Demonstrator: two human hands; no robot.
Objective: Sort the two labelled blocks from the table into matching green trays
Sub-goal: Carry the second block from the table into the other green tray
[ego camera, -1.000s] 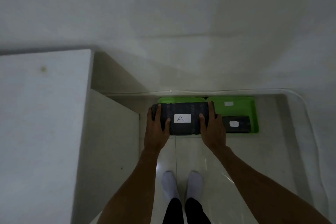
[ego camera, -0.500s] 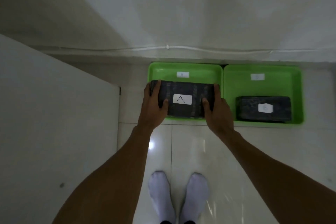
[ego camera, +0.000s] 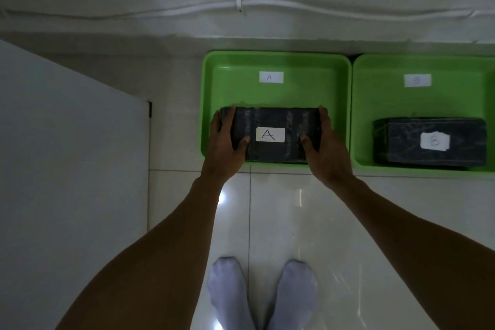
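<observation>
Head view: block B point(ego camera: 431, 143) sits in tray B point(ego camera: 375, 75); your left hand point(ego camera: 223, 143) and right hand point(ego camera: 322, 146) clamp block A point(ego camera: 276, 120) over tray A point(ego camera: 209, 83), unreleased.

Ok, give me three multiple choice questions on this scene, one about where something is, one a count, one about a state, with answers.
1. Where does the block marked B lie?
A. on the white table
B. in the right green tray
C. on the floor tiles

2. How many green trays show?
A. one
B. two
C. three

3. How is the block marked A held?
A. by both hands at its ends
B. by one hand
C. by neither hand

Answers:
1 B, it sits inside the tray with the B tag.
2 B, the left green tray and the right one stand side by side.
3 A, the left hand and right hand each grip one end.
</observation>
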